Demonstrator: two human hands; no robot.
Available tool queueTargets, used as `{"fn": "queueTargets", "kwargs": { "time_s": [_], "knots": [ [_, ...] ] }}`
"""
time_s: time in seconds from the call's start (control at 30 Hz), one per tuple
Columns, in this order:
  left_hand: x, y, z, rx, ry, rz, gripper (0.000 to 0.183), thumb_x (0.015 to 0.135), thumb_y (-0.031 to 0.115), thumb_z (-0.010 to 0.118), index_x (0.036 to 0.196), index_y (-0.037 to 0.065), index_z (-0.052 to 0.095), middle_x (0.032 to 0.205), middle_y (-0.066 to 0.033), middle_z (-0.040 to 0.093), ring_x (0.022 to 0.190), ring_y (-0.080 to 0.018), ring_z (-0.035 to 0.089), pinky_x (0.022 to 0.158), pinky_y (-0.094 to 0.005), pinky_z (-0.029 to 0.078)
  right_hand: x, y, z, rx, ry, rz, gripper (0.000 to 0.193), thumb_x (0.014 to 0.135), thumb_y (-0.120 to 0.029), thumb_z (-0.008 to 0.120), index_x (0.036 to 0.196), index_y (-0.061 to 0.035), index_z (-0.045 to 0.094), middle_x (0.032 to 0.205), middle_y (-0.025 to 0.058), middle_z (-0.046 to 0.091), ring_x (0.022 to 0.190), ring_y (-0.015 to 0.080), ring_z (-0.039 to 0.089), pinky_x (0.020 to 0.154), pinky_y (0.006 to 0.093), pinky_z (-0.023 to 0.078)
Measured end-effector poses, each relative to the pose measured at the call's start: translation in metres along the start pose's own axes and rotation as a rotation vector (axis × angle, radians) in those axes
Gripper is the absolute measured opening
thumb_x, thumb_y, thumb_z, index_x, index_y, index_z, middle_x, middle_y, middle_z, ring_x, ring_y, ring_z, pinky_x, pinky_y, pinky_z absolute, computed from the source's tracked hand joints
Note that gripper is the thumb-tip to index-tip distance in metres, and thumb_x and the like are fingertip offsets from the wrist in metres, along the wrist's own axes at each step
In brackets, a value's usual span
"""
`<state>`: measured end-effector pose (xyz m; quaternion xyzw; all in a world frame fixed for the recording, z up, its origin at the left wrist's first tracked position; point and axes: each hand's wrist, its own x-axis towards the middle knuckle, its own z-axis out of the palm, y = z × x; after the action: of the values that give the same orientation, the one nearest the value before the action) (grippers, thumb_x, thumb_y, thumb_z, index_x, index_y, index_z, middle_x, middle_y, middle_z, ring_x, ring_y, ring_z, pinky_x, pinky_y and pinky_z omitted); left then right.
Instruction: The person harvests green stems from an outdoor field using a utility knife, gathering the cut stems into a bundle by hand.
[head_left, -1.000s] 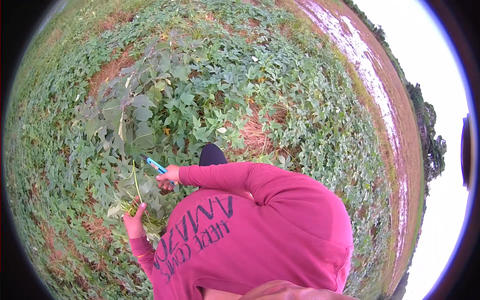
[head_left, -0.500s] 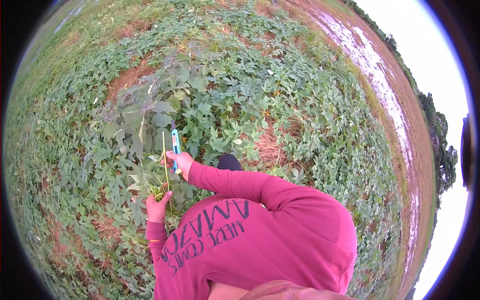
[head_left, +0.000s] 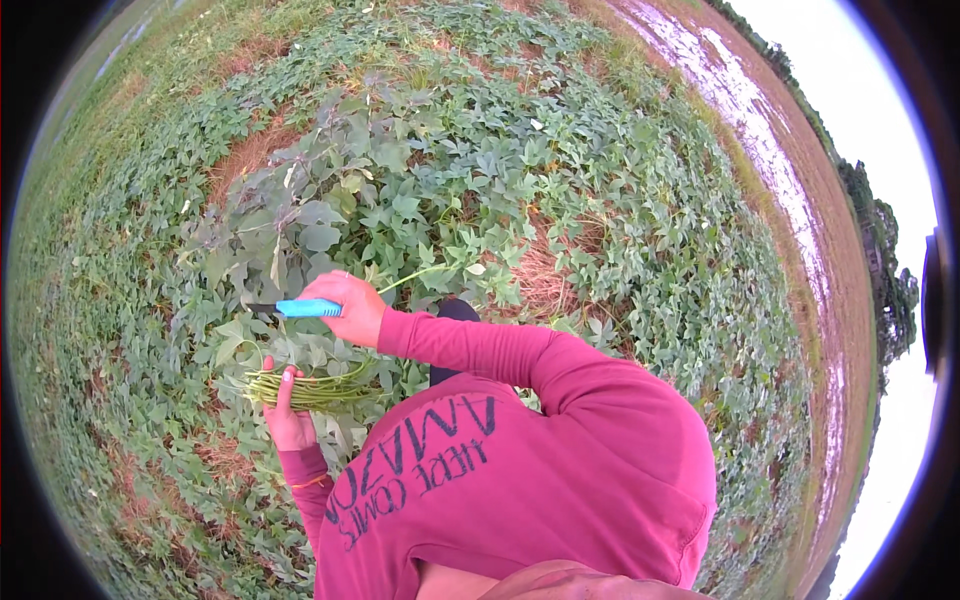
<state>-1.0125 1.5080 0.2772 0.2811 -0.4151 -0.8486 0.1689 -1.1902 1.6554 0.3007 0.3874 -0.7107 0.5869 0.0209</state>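
Observation:
My left hand (head_left: 288, 418) grips a bundle of thin green stems (head_left: 312, 388) that lies sideways across the leafy plants. Above it, my right hand (head_left: 348, 305) holds a knife with a light-blue handle (head_left: 306, 308), its dark blade pointing left into the leaves. A single green stem (head_left: 415, 274) runs from my right hand up to the right. Both arms wear magenta sleeves, and my magenta shirt (head_left: 520, 470) fills the lower middle of the view.
Low green vines (head_left: 480, 170) cover the ground all around. A taller plant with big leaves (head_left: 300, 200) stands just beyond my hands. Patches of dry straw (head_left: 545, 275) and red soil show. A wet dirt track (head_left: 760, 110) runs along the right.
The knife has turned from upright to level, with its blade pointing left. The stem bundle in my left hand has swung from upright to lying sideways.

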Motion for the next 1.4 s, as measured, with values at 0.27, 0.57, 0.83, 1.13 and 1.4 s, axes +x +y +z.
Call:
{"fn": "queueTargets", "kwargs": {
  "time_s": [0.27,0.57,0.83,1.13,1.4],
  "knots": [
    [0.023,-0.024,0.070,0.016,-0.163,-0.006,0.044,0.098,0.012,0.059,0.140,0.009,0.045,0.122,-0.0089,0.060,0.111,-0.0197,0.060,0.093,-0.0353,0.053,-0.063,-0.014,-0.016,0.052,0.054,0.151,0.032,0.073,0.000,0.068,0.102,-0.0130,0.072,0.109,0.0090,0.062,0.100,0.0311,0.061,0.083,0.0408,0.050],
    [0.033,-0.068,0.144,0.225,-0.379,-0.206,0.050,0.096,0.013,0.062,0.142,0.010,0.044,0.111,-0.0072,0.060,0.101,-0.0178,0.061,0.087,-0.0325,0.053,-0.107,-0.005,-0.084,-0.382,0.109,0.145,0.042,0.071,-0.003,0.069,0.112,-0.0118,0.067,0.104,0.0056,0.059,0.098,0.0271,0.056,0.085,0.0393,0.044],
    [0.043,-0.093,0.162,-0.029,-0.477,-0.259,0.044,0.097,0.011,0.060,0.138,0.008,0.045,0.111,-0.0076,0.061,0.104,-0.0192,0.060,0.092,-0.0353,0.052,-0.120,0.012,-0.094,-0.213,0.293,0.195,0.053,0.069,0.008,0.061,0.119,-0.0082,0.066,0.110,0.0116,0.064,0.104,0.0325,0.061,0.090,0.0402,0.050],
    [0.049,-0.036,0.112,-0.109,-0.296,-0.052,0.048,0.097,0.005,0.055,0.143,0.006,0.041,0.116,-0.0088,0.061,0.110,-0.0192,0.059,0.096,-0.0362,0.052,-0.060,0.028,-0.050,0.326,0.004,0.303,0.026,0.090,0.001,0.062,0.114,-0.0040,0.068,0.102,0.0070,0.068,0.099,0.0183,0.065,0.090,0.0329,0.050],
    [0.017,0.022,0.030,-0.220,-0.054,0.196,0.053,0.093,0.000,0.061,0.143,0.007,0.044,0.124,-0.0094,0.061,0.106,-0.0194,0.062,0.091,-0.0394,0.057,-0.019,-0.011,0.038,0.747,-0.113,0.523,0.029,0.085,0.009,0.067,0.112,0.0010,0.067,0.101,0.0070,0.071,0.091,0.0128,0.067,0.085,0.0265,0.055]
  ]
}}
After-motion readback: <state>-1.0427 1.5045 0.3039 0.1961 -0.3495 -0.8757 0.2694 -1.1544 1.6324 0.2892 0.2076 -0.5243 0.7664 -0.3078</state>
